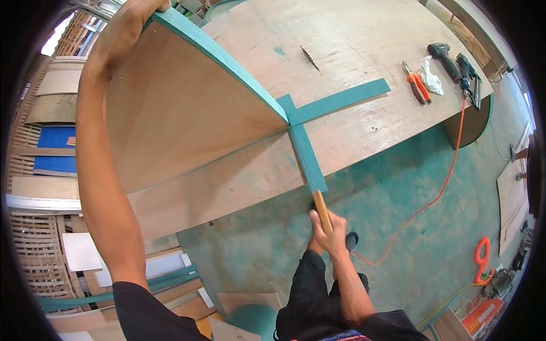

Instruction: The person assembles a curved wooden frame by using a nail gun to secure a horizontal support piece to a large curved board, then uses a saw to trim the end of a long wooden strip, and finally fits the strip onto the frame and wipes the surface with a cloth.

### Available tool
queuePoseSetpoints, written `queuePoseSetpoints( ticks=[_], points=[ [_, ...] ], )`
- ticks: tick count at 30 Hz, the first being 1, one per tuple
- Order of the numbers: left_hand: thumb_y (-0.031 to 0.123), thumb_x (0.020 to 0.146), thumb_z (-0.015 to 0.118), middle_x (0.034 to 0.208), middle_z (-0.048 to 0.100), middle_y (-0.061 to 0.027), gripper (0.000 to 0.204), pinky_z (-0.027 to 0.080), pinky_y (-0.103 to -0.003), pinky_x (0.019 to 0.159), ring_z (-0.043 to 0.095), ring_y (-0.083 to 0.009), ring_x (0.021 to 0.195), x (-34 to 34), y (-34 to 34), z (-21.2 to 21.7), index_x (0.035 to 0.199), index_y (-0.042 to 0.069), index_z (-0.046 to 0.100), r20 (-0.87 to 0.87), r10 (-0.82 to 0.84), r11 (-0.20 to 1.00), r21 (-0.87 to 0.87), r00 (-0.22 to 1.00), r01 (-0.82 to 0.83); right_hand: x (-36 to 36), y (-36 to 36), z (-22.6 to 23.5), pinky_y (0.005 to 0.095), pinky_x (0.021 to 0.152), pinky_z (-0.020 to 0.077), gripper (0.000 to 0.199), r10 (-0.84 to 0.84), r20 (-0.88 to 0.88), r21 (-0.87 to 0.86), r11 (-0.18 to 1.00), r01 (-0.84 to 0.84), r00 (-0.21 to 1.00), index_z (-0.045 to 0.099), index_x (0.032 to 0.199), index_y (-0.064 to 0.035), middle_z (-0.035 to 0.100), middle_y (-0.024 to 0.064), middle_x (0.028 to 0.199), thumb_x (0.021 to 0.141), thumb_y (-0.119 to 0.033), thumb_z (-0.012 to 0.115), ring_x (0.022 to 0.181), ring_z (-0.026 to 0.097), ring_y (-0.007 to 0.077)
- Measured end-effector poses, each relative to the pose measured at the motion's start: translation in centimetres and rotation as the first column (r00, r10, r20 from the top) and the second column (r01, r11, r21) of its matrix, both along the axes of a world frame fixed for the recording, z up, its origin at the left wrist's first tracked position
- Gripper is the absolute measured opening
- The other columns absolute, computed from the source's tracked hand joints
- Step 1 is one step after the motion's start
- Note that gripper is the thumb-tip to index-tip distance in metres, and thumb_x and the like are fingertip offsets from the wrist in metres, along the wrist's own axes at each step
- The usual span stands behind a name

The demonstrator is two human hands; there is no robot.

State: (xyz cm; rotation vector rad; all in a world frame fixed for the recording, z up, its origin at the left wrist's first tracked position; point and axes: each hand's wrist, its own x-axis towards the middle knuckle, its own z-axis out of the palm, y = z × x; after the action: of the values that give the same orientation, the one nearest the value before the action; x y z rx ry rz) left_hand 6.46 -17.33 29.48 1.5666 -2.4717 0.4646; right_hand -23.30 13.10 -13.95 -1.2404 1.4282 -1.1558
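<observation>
At counter (364, 122) edge, L hand (136, 14) grips upright plywood panel (182, 119), R hand (329, 233) clamps wooden handle (322, 210).

Tan plywood panel (187, 119) – teal edges, orange-handled pliers (417, 85), orange cable (432, 199), mottled green floor (398, 227)

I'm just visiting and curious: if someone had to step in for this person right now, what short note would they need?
Left hand: raised, gripping the top edge of an upright plywood panel with a green edge, holding it standing on the workbench.
Right hand: closed on a wooden handle just below the bench edge; its head is hidden.
Green strips form a cross on the bench where the panel's corner meets it.
Pliers and power tools lie at the far right, untouched.
Done: panel stood up at the strips. Left: whether it is fastened cannot be told, so keep hold.
</observation>
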Motion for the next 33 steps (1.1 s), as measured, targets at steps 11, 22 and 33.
queuePoseSetpoints(
  ticks=[11, 22, 33],
  points=[
    [0.055, 0.098, 0.055, 0.11, 0.057, -0.0054, 0.056, 0.038, -0.032, 0.095, 0.052, -0.0181, 0.105, -2.2, 2.0, 0.3, 0.107, 0.0, 0.063, -0.241, 0.165, 0.986, 0.071, 0.956, -0.153, 0.6, 1.6, -0.5, 0.0347, 0.054, 0.0423, 0.031, -0.015, 0.059, 0.008, 1.0, 0.015, 0.998, 0.063, 0.079, 0.001, 0.049, 0.0101, 0.059, 0.096, -0.023, 0.073, 0.057, 0.044, 0.0113],
    [0.05, 0.099, 0.055, 0.101, 0.051, -0.0002, 0.042, 0.036, -0.031, 0.09, 0.048, -0.0139, 0.095, -4.2, 2.0, -1.6, 0.096, 0.009, 0.061, -0.542, 0.31, 0.94, 0.297, 0.781, -0.167, -0.3, -0.5, 0.5, 0.0355, 0.055, 0.048, 0.029, 0.063, -0.046, 0.099, 0.993, -0.058, 0.997, 0.064, 0.077, 0.0014, 0.055, 0.0154, 0.061, 0.094, -0.019, 0.075, 0.051, 0.055, 0.0223],
    [0.027, 0.098, 0.047, 0.089, 0.057, -0.0063, 0.029, 0.042, -0.032, 0.086, 0.055, -0.0173, 0.089, -8.7, 4.8, -2.0, 0.088, 0.002, 0.057, -0.231, 0.074, 0.993, -0.071, 0.97, -0.092, 0.7, -1.0, -0.9, 0.0393, 0.055, 0.0465, 0.031, 0.072, -0.046, 0.102, 0.993, -0.067, 0.996, 0.059, 0.074, 0.0002, 0.053, 0.0174, 0.061, 0.094, -0.018, 0.075, 0.052, 0.056, 0.0318]
  ],
)
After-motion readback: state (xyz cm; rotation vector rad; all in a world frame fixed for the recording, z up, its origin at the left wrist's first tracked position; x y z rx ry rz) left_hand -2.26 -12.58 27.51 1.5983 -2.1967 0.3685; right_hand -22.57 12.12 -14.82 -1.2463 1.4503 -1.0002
